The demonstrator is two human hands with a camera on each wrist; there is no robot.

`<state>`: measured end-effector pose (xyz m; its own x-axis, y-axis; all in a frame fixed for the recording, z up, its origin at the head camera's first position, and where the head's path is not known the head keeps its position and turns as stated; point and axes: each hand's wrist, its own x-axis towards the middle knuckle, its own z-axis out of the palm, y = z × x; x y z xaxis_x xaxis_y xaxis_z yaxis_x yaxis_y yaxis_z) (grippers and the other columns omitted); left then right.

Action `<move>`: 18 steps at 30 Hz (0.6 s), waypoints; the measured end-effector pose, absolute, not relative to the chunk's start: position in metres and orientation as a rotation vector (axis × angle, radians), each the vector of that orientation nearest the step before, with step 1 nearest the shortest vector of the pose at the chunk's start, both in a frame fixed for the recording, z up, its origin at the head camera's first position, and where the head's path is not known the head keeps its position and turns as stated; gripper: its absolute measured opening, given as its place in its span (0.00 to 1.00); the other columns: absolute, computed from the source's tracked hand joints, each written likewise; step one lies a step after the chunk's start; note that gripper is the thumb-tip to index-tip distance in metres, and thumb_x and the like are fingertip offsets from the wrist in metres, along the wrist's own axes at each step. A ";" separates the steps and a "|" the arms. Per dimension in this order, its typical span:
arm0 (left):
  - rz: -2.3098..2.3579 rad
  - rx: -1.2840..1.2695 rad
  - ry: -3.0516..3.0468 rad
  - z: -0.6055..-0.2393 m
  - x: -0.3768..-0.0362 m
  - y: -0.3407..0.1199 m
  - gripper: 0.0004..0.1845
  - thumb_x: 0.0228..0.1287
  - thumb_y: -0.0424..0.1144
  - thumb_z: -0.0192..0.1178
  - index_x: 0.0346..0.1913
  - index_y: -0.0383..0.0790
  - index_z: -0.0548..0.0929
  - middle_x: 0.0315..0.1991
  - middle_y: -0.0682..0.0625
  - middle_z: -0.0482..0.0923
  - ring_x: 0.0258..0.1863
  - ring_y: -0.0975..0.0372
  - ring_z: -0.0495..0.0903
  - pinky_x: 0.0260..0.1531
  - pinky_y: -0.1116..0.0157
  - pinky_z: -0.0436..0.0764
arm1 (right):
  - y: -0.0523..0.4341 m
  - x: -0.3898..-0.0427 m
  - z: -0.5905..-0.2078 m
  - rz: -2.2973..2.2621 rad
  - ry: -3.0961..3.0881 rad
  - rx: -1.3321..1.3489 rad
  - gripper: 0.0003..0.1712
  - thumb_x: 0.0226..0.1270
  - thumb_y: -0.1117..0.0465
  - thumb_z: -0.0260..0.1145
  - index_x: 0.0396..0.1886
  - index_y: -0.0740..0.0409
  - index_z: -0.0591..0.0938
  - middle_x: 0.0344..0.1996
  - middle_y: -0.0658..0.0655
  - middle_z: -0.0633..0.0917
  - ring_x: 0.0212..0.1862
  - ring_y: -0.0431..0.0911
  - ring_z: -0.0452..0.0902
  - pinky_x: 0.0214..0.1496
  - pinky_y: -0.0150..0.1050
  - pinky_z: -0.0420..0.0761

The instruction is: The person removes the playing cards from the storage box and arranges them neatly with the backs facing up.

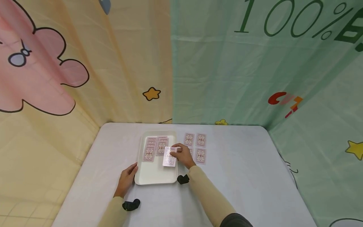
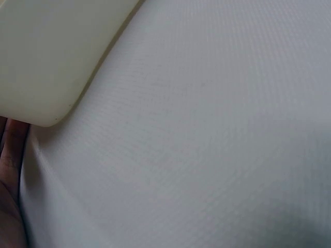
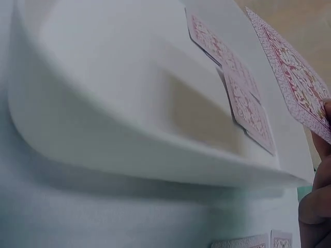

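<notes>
A cream tray (image 1: 154,176) lies on the white table, with several pink-backed cards (image 1: 156,146) face down at its far end. My right hand (image 1: 182,155) pinches one card (image 1: 169,156) and holds it over the tray's right side. The right wrist view shows that card (image 3: 295,77) tilted above the tray wall (image 3: 129,144), with cards (image 3: 235,82) lying inside. My left hand (image 1: 126,180) rests against the tray's near left corner, fingers straight. In the left wrist view only the tray corner (image 2: 46,77) and a strip of the hand (image 2: 10,181) show.
Three more cards (image 1: 198,146) lie face down on the table (image 1: 241,176) right of the tray. Printed cloth walls close in the table at the back and both sides. Black wrist mounts (image 1: 131,205) sit on both sleeves.
</notes>
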<state>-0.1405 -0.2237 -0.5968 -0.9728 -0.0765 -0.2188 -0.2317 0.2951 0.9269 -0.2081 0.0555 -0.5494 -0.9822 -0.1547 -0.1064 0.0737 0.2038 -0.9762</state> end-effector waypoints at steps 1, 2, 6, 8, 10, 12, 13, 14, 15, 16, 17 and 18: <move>1.767 -0.289 2.418 -0.597 -0.140 -0.224 0.23 0.75 0.38 0.50 0.66 0.27 0.69 0.66 0.32 0.67 0.66 0.44 0.67 0.64 0.50 0.68 | 0.059 -0.207 -0.550 -1.874 2.296 -0.074 0.20 0.60 0.65 0.71 0.52 0.62 0.80 0.15 0.50 0.76 0.16 0.39 0.64 0.20 0.31 0.67; 1.767 -0.289 2.413 -0.596 -0.140 -0.224 0.23 0.75 0.38 0.49 0.66 0.27 0.68 0.66 0.32 0.66 0.66 0.45 0.66 0.64 0.50 0.67 | 0.062 -0.206 -0.550 -1.873 2.302 -0.066 0.20 0.60 0.65 0.71 0.52 0.62 0.80 0.14 0.50 0.76 0.16 0.39 0.64 0.20 0.31 0.67; 1.753 -0.297 2.407 -0.595 -0.140 -0.224 0.24 0.75 0.40 0.50 0.67 0.27 0.68 0.66 0.32 0.65 0.66 0.44 0.65 0.65 0.49 0.66 | 0.074 -0.201 -0.546 -1.915 2.298 -0.044 0.19 0.61 0.66 0.70 0.52 0.63 0.81 0.15 0.48 0.75 0.16 0.38 0.63 0.19 0.30 0.66; 1.747 -0.300 2.407 -0.595 -0.139 -0.225 0.24 0.75 0.40 0.50 0.67 0.28 0.68 0.66 0.32 0.65 0.66 0.43 0.65 0.65 0.49 0.66 | 0.080 -0.199 -0.547 -1.943 2.293 -0.029 0.18 0.62 0.66 0.69 0.52 0.64 0.81 0.14 0.47 0.73 0.16 0.38 0.63 0.18 0.29 0.65; 1.744 -0.299 2.407 -0.595 -0.139 -0.225 0.24 0.75 0.40 0.49 0.67 0.28 0.68 0.66 0.32 0.65 0.66 0.43 0.65 0.65 0.49 0.66 | 0.087 -0.198 -0.552 -1.966 2.297 -0.015 0.17 0.62 0.66 0.68 0.51 0.64 0.81 0.13 0.47 0.71 0.14 0.37 0.62 0.16 0.29 0.64; 1.745 -0.299 2.408 -0.594 -0.139 -0.224 0.24 0.75 0.40 0.49 0.67 0.28 0.68 0.66 0.32 0.65 0.66 0.43 0.65 0.65 0.49 0.66 | 0.094 -0.196 -0.552 -1.976 2.305 -0.011 0.16 0.63 0.67 0.67 0.51 0.66 0.81 0.13 0.48 0.69 0.14 0.37 0.61 0.16 0.29 0.63; 1.745 -0.299 2.407 -0.593 -0.139 -0.224 0.25 0.75 0.40 0.49 0.67 0.28 0.67 0.67 0.32 0.65 0.66 0.43 0.65 0.65 0.49 0.66 | 0.097 -0.195 -0.553 -1.976 2.307 0.002 0.16 0.64 0.67 0.67 0.51 0.66 0.82 0.13 0.48 0.70 0.14 0.37 0.61 0.16 0.29 0.63; 1.745 -0.300 2.407 -0.593 -0.139 -0.224 0.25 0.75 0.40 0.49 0.67 0.28 0.67 0.67 0.31 0.65 0.66 0.43 0.65 0.65 0.49 0.66 | 0.100 -0.194 -0.554 -1.981 2.306 0.012 0.16 0.63 0.67 0.67 0.51 0.66 0.82 0.13 0.48 0.70 0.14 0.38 0.61 0.15 0.29 0.63; 1.743 -0.305 2.407 -0.593 -0.139 -0.224 0.25 0.75 0.41 0.49 0.67 0.28 0.67 0.67 0.32 0.65 0.67 0.43 0.65 0.65 0.49 0.66 | 0.103 -0.193 -0.554 -1.987 2.304 0.021 0.16 0.63 0.67 0.67 0.50 0.66 0.82 0.13 0.47 0.69 0.14 0.38 0.62 0.15 0.29 0.63; 1.736 -0.303 2.414 -0.593 -0.139 -0.224 0.25 0.75 0.42 0.49 0.67 0.28 0.67 0.67 0.31 0.64 0.66 0.43 0.64 0.65 0.49 0.66 | 0.107 -0.192 -0.555 -1.991 2.305 0.033 0.16 0.63 0.67 0.67 0.50 0.66 0.82 0.12 0.48 0.69 0.14 0.38 0.62 0.15 0.29 0.63; 1.731 -0.307 2.412 -0.593 -0.139 -0.224 0.25 0.75 0.42 0.49 0.67 0.28 0.67 0.67 0.32 0.64 0.67 0.43 0.64 0.65 0.49 0.66 | 0.110 -0.190 -0.556 -1.993 2.307 0.046 0.15 0.63 0.67 0.67 0.50 0.65 0.82 0.12 0.47 0.69 0.14 0.38 0.62 0.15 0.29 0.63; 1.728 -0.310 2.412 -0.593 -0.139 -0.224 0.26 0.75 0.42 0.49 0.67 0.28 0.67 0.67 0.32 0.64 0.67 0.43 0.64 0.65 0.49 0.66 | 0.112 -0.189 -0.557 -1.993 2.309 0.059 0.15 0.62 0.68 0.68 0.50 0.65 0.83 0.12 0.48 0.70 0.14 0.39 0.62 0.15 0.29 0.63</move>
